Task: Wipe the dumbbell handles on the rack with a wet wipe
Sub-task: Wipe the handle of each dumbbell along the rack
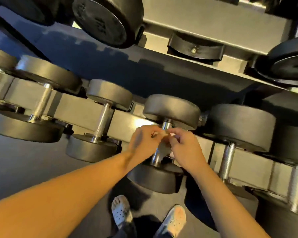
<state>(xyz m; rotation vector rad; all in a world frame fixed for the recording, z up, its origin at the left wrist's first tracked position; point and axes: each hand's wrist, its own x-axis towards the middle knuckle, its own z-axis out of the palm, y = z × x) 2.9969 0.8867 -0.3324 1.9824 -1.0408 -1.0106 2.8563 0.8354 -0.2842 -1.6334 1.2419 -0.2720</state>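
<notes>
A small white wet wipe (163, 148) hangs between my two hands, just above the chrome handle (156, 158) of a black round-headed dumbbell (155, 178) in the middle of the lower rack row. My left hand (143, 141) pinches the wipe's upper left edge. My right hand (185, 148) pinches its upper right edge. Both hands hide most of that handle. Other chrome handles show to the left (102, 121), far left (41, 102) and right (226, 160).
The grey metal rack (86, 109) runs across the view, with an upper shelf (205, 26) of larger black dumbbells above my hands. My feet in light shoes (121, 212) stand on the dark floor close to the rack's lowest dumbbells.
</notes>
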